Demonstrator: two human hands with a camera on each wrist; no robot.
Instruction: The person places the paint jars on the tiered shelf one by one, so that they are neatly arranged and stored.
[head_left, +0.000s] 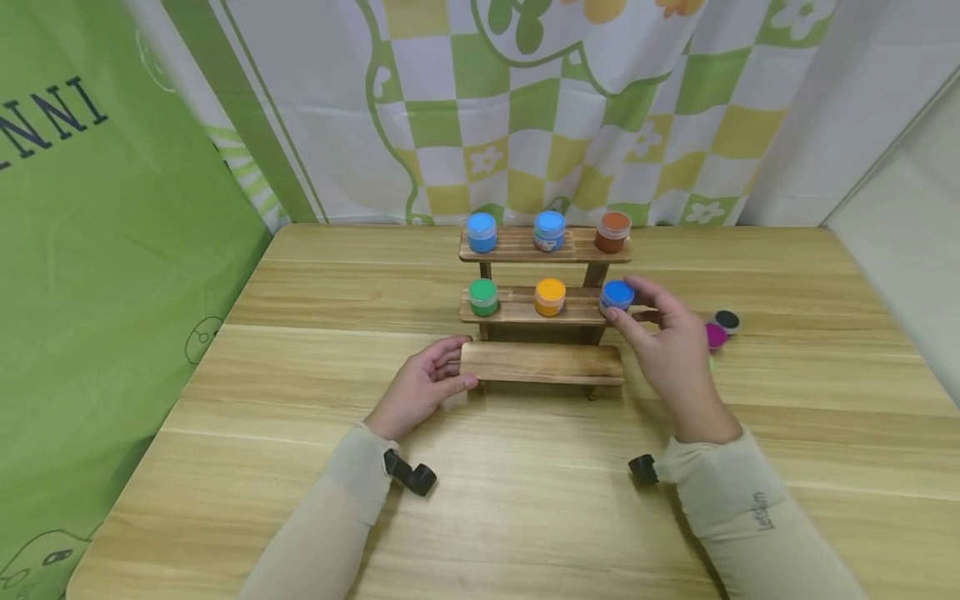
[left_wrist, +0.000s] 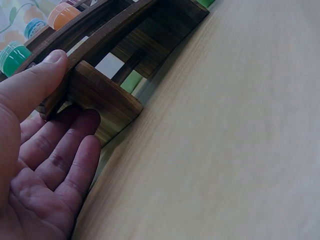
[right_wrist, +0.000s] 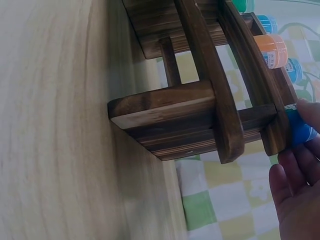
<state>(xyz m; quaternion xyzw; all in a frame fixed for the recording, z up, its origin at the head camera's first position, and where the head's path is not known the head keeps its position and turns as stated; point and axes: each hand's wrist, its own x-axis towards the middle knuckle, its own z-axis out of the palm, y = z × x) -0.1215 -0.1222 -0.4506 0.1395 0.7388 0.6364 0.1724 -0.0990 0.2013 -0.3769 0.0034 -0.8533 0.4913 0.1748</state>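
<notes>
A three-step wooden display stand [head_left: 542, 363] stands on the table. My left hand [head_left: 422, 385] holds the left end of its lowest step, thumb at the front edge and the other fingers around the end. At the right end of the middle step, my right hand [head_left: 671, 350] pinches a dark blue paint jar [head_left: 617, 293] between thumb and fingers. On that same step are a green paint jar [head_left: 483, 297] and an orange paint jar [head_left: 551, 297]. Two light blue jars, left [head_left: 482, 232] and middle [head_left: 550, 231], share the top step with a brown jar [head_left: 613, 232].
Behind my right hand, a black-topped jar [head_left: 727, 322] and a magenta jar [head_left: 716, 336] are on the table [head_left: 525, 517], partly hidden. A patterned curtain [head_left: 555, 117] hangs at the table's back edge. Green cloth [head_left: 112, 292] hangs on the left.
</notes>
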